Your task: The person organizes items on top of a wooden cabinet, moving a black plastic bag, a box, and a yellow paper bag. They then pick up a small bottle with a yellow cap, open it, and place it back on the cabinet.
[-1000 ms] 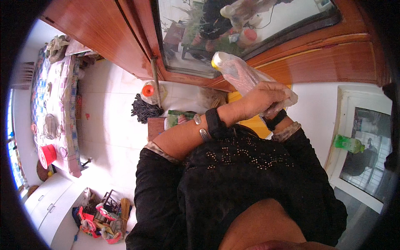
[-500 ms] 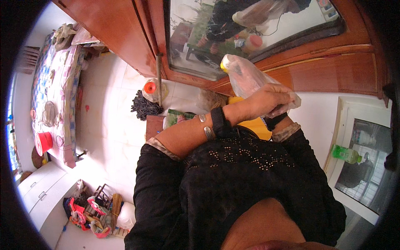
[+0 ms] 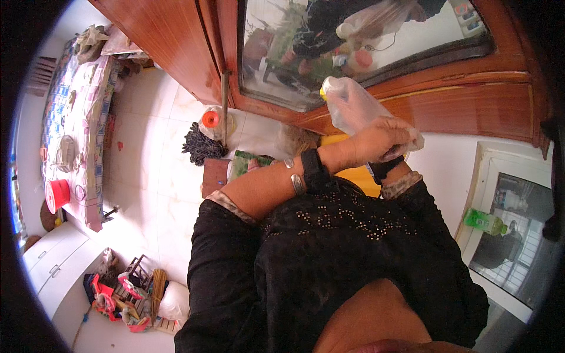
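My left hand (image 3: 379, 140) is closed around the gathered end of a thin, translucent plastic bag (image 3: 355, 109). The bag stretches up and to the left, away from my fingers, toward a mirror (image 3: 282, 70). White and yellow show at its far end, but what lies inside is too blurred to name. My right forearm, with a dark band (image 3: 387, 169) at the wrist, comes in from the right and ends beneath the left hand. Most of my right hand (image 3: 393, 154) is hidden there, and its fingers cannot be made out. The mirror reflects the bag and dark sleeves.
A reddish wooden cabinet (image 3: 412, 109) frames the mirror. A dark mop (image 3: 203, 145) stands by an orange-topped container (image 3: 210, 119). On the left is a cloth-covered table (image 3: 82, 135) with a red tub (image 3: 57, 196). A green bottle (image 3: 484, 222) sits by the window at right.
The whole view has shifted slightly. The bag's far end has swung a little down and to the right, nearer my left hand, which keeps its hold.
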Demonstrator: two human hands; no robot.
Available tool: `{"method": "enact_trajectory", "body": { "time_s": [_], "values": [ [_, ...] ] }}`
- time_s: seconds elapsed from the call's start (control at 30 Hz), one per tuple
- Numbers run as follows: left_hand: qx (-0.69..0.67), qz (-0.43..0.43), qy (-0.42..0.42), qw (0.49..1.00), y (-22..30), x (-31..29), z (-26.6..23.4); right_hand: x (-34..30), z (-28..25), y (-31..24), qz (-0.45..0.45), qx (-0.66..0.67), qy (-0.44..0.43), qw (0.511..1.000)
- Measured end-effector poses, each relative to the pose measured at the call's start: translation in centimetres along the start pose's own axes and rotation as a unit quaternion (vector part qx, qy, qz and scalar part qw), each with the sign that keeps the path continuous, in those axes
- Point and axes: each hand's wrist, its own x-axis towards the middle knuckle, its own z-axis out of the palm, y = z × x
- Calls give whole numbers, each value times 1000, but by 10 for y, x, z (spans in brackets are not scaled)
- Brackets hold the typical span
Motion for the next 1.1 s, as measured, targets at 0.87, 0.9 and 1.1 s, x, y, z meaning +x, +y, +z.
{"method": "enact_trajectory", "body": {
  "time_s": [0.87,0.9,1.1],
  "values": [
    [449,-5,271,851,-14,-58,-81,12,30,63,85,475,-30,875],
    [467,13,290,835,-18,-57,-85,8,29,62,80,560,-69,822],
    [515,31,216,829,-29,-52,-107,2,32,41,-46,266,-13,963]
  ]
}}
